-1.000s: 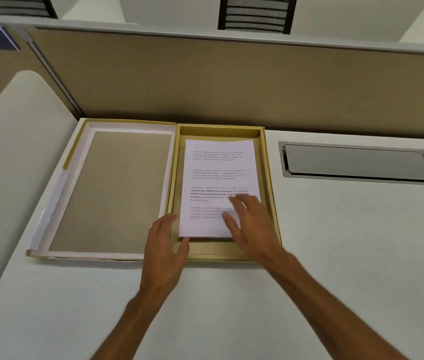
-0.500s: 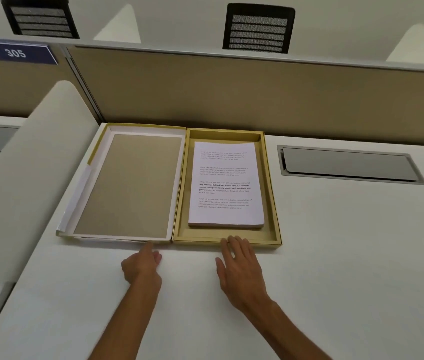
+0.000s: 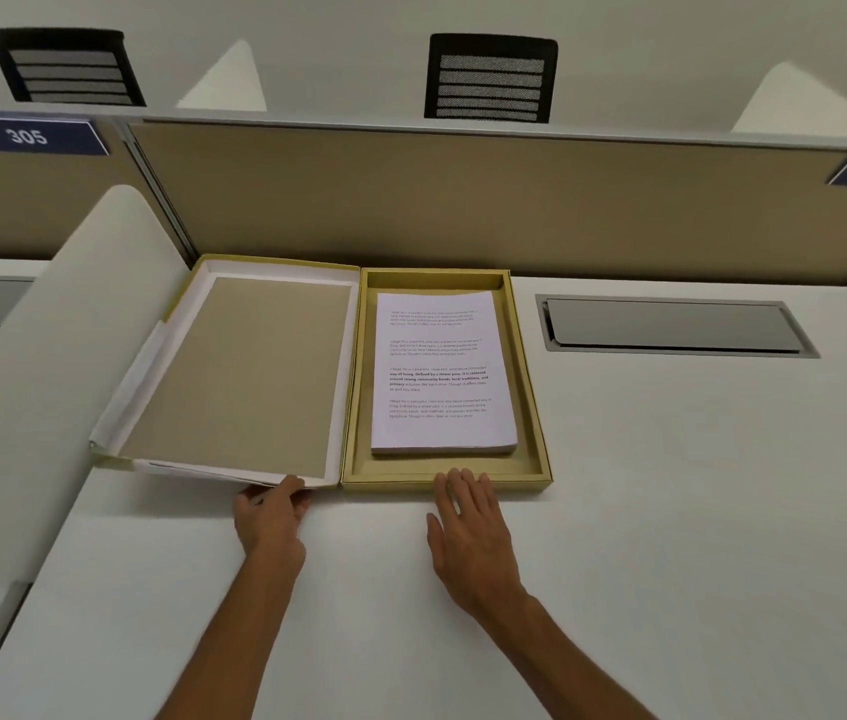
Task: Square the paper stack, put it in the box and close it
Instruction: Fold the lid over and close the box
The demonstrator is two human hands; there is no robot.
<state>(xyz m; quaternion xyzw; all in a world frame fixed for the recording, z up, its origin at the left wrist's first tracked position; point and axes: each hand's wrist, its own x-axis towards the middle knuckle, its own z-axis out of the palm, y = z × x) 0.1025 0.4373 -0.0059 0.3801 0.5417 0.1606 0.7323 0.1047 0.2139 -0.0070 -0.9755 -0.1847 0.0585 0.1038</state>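
Observation:
A squared stack of printed white paper point(image 3: 439, 371) lies flat inside the tan box tray point(image 3: 533, 402) on the white desk. The hinged lid point(image 3: 234, 371) lies open to the tray's left, its brown inner face up. My left hand point(image 3: 269, 517) pinches the lid's near edge, which is lifted slightly off the desk. My right hand point(image 3: 468, 532) lies flat on the desk with fingers apart, fingertips touching the tray's front wall.
A grey cable hatch point(image 3: 671, 327) is set into the desk to the right of the box. A tan partition point(image 3: 463, 200) stands right behind it, and a white curved divider point(image 3: 32, 366) walls off the left side.
Both hands left the paper and drew back to the box's front edge. My left hand then took hold of the lid's near edge and raised it a little.

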